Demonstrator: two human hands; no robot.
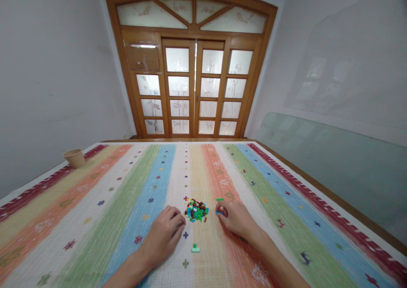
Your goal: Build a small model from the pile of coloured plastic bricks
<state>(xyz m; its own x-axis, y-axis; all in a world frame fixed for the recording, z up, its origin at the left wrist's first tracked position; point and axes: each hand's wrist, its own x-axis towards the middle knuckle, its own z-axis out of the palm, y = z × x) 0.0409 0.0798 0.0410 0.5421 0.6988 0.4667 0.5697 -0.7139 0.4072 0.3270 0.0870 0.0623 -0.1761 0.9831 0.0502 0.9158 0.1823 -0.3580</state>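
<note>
A small heap of mixed toy building bricks (197, 211), in green, blue, brown, white and other colours, lies on the striped tablecloth between my hands. My right hand (237, 218) is just right of the heap, thumb and finger pinching a small blue brick (219, 212). Beyond its fingertips lies a flat green brick (219, 199). My left hand (165, 233) rests on the cloth left of the heap, its fingers curled together; whether anything is in them is hidden. Nearer to me stands a little green and pale green brick assembly (195, 249), touched by neither hand.
The striped tablecloth (127, 211) covers a wide table. A tan cup (74, 157) stands near the far left edge. Behind the table are wooden doors with glass panes (178, 85). A pale glass panel (333, 152) leans along the right wall.
</note>
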